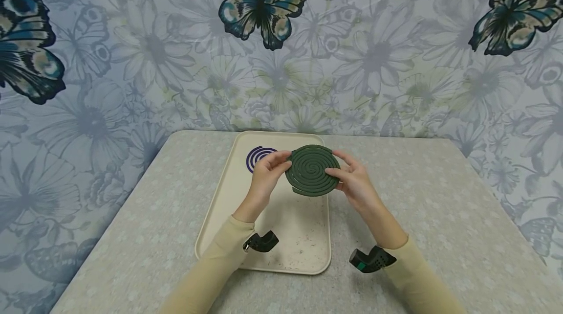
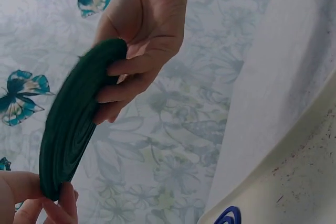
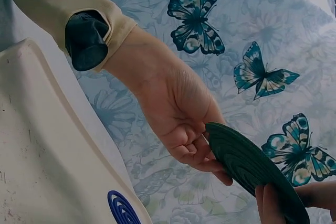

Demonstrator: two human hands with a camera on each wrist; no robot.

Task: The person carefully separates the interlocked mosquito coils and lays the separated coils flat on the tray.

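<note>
A dark green flat disc, one rope wound into a tight spiral (image 1: 313,169), is held up over the tray, its spiral face toward the head camera. My left hand (image 1: 263,182) pinches its left edge between thumb and fingers. On the other side my right hand (image 1: 359,184) grips the right edge, the thumb on the face. In the left wrist view the disc (image 2: 79,114) appears nearly edge-on, as it does in the right wrist view (image 3: 254,169). A loose blue spiral (image 1: 256,158) lies on the tray behind my left hand, which partly hides it.
The cream tray (image 1: 290,240) with a raised rim lies on a pale patterned table (image 1: 422,196). Small dark crumbs dot its near right part. A butterfly-printed cloth (image 1: 264,84) rises behind the table. Each wrist carries a black device (image 1: 373,259).
</note>
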